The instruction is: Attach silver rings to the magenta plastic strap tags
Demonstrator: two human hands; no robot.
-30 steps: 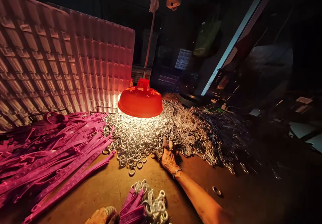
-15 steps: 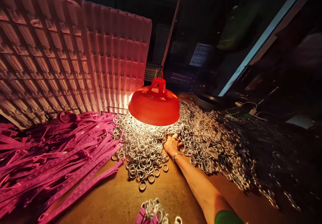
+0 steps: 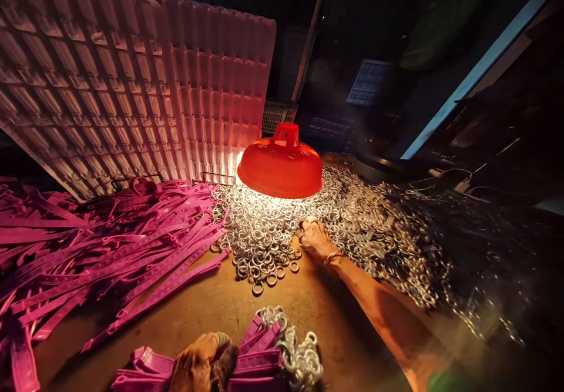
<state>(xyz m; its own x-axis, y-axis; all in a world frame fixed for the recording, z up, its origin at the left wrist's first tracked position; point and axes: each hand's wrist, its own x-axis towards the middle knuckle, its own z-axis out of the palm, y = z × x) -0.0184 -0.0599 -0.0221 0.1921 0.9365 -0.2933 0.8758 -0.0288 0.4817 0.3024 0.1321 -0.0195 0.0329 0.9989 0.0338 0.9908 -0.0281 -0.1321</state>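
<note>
Dim workshop, one low red lamp (image 3: 282, 163) glowing over a brown table (image 3: 211, 315). From my remote seat I see the right hand (image 3: 314, 236) stretched out, fingers curled down into the heap of metal rings (image 3: 264, 236) under the light; I cannot tell whether it grips any. Near the bottom edge, the gloved left hand (image 3: 200, 365) is closed around a bundle of pink straps (image 3: 259, 359) with rings threaded on their ends. Loose pink straps (image 3: 88, 251) sprawl at left before a ribbed panel (image 3: 132, 86).

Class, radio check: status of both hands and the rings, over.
Left hand shut on bundle of pink straps with rings attached. Right hand in ring pile, grip unclear. Red lamp hangs just beyond.
</note>
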